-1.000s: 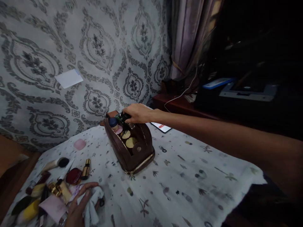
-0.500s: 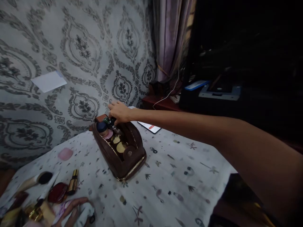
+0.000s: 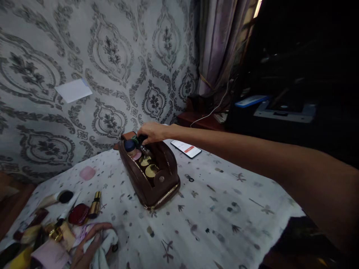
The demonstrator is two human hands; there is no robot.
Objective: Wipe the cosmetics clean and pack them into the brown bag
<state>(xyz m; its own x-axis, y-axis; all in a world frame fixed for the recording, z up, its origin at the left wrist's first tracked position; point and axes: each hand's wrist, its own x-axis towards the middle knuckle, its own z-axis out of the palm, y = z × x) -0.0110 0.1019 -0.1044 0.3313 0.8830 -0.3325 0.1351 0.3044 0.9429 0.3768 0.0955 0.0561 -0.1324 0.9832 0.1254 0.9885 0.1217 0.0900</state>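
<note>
A brown makeup bag point(image 3: 165, 191) stands unzipped on the cloth-covered table. Inside it are a dark-blue-lidded jar point(image 3: 129, 146), round gold-coloured pieces point(image 3: 152, 170) and other small items. My right hand point(image 3: 153, 131) reaches to the bag's far end, its fingers curled down at the opening beside a green-topped item point(image 3: 135, 139). Something dark shows under those fingers, too dim to name. At the lower left, my left hand point(image 3: 89, 244) is closed around a pale cloth point(image 3: 105, 239). Close by lie a dark red round compact point(image 3: 79, 214) and a small gold-capped bottle point(image 3: 95, 205).
Makeup tubes and a brush point(image 3: 57, 197) are heaped at the lower left. A pink sponge point(image 3: 87, 173) lies left of the bag, a lit phone point(image 3: 186, 149) to its right. Patterned wall point(image 3: 112, 52) rises behind the table; a dark screen-like surface point(image 3: 294, 67) stands at right.
The view has shifted, so the bag, the phone and the table items appear further right. My right hand has dropped slightly towards the bag's opening. My left hand still grips the cloth.
</note>
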